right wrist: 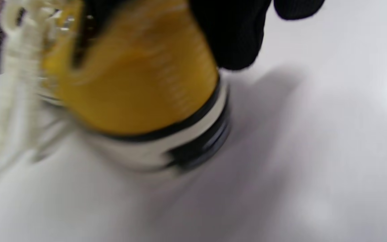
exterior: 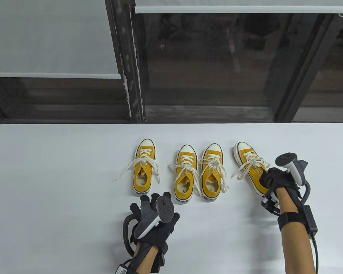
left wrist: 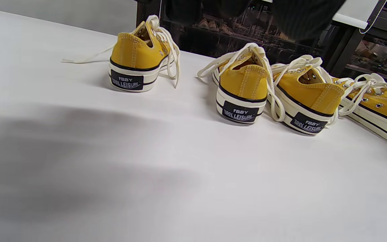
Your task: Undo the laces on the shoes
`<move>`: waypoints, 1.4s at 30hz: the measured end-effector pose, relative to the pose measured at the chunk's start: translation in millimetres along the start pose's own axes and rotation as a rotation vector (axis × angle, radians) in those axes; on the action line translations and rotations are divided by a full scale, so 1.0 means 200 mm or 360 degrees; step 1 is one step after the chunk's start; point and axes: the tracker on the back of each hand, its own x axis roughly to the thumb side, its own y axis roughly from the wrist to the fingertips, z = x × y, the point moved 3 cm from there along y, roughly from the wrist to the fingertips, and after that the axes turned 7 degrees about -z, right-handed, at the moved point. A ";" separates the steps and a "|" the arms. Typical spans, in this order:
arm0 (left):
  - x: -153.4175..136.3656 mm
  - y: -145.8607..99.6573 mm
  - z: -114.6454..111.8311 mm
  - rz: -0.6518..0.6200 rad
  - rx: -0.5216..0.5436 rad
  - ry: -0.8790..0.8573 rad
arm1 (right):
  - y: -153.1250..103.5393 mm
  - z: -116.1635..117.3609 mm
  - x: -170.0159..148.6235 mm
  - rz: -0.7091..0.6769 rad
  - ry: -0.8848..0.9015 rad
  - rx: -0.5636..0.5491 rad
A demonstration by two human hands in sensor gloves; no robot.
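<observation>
Several yellow canvas shoes with cream laces stand in a row on the white table (exterior: 60, 171). The far-left shoe (exterior: 144, 169) has loose laces trailing out; it also shows in the left wrist view (left wrist: 136, 60). The two middle shoes (exterior: 185, 174) (exterior: 211, 172) stand side by side with laces in bows. My right hand (exterior: 270, 179) grips the heel of the rightmost shoe (exterior: 250, 164), which lies angled; the right wrist view shows this heel (right wrist: 139, 84) blurred under my gloved fingers (right wrist: 233, 33). My left hand (exterior: 154, 208) hovers just before the row, fingers spread, holding nothing.
The table's far edge (exterior: 171, 124) meets a dark window frame and glass behind. White table surface lies to the left of the shoes and in front of the hands.
</observation>
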 end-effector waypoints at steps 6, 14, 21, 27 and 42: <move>-0.04 0.00 0.01 0.0047 0.0013 -0.0050 | -0.04 -0.01 0.09 -0.0123 -0.0201 0.0188; -0.06 -0.01 0.01 0.0041 0.0024 -0.0106 | -0.41 -0.20 0.16 -0.0287 -0.0110 -0.0067; -0.07 -0.02 0.02 0.0025 0.0048 -0.0124 | -0.94 -0.39 0.28 -0.0690 -0.0005 -0.0238; -0.10 -0.02 0.03 0.0044 0.0067 -0.0189 | -1.32 -0.32 0.35 -0.1017 -0.0035 -0.0078; -0.13 -0.02 0.03 0.0054 0.0074 -0.0231 | -1.46 0.35 0.43 -0.1041 -0.0378 0.0213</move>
